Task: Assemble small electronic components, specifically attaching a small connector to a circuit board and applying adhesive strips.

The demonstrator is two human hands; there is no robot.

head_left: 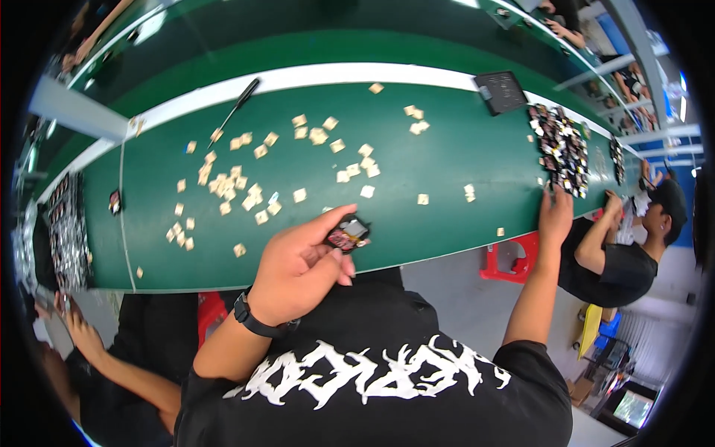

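In front of my chest, my left hand [302,268] is closed around a small black electronic module [348,234] with a grey square face and reddish wiring. A dark band circles that wrist. My right arm stretches far to the right, where my right hand [556,214] touches the near edge of a heap of small black modules [564,153]. Its fingers are bent together at the heap, and what lies between them is too small to make out. Many small pale square pieces [223,185] lie scattered over the green table [432,160], mostly left of centre.
A thin black pen-like tool [237,108] and a black tray [500,93] lie along the far edge. One module [115,202] sits at left, near rows of dark parts [67,231]. Co-workers sit on both sides. A red stool [514,261] stands under the table's right side.
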